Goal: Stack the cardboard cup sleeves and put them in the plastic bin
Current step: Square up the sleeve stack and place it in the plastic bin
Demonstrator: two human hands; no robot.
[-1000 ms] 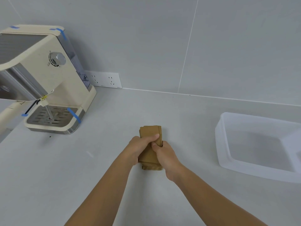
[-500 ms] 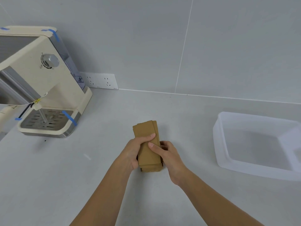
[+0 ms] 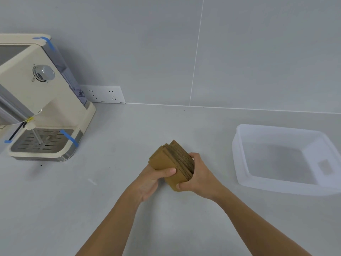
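A stack of brown cardboard cup sleeves (image 3: 170,159) is held between both hands above the middle of the grey counter, tilted so its layered edge faces right. My left hand (image 3: 153,177) grips it from the left with the thumb across the top face. From the right, my right hand (image 3: 200,175) wraps around the stack's edge and lower corner. The translucent plastic bin (image 3: 239,163) stands on the counter to the right, apart from the hands, and nothing lies inside it.
A cream espresso machine (image 3: 42,100) with blue tape strips stands at the left against the wall. A white wall socket (image 3: 105,94) sits behind it. The grey counter (image 3: 110,191) meets a grey tiled wall at the back.
The stack has come up off the counter and turned on its side, moving slightly right. My right hand shifted from the stack's top to its right edge.
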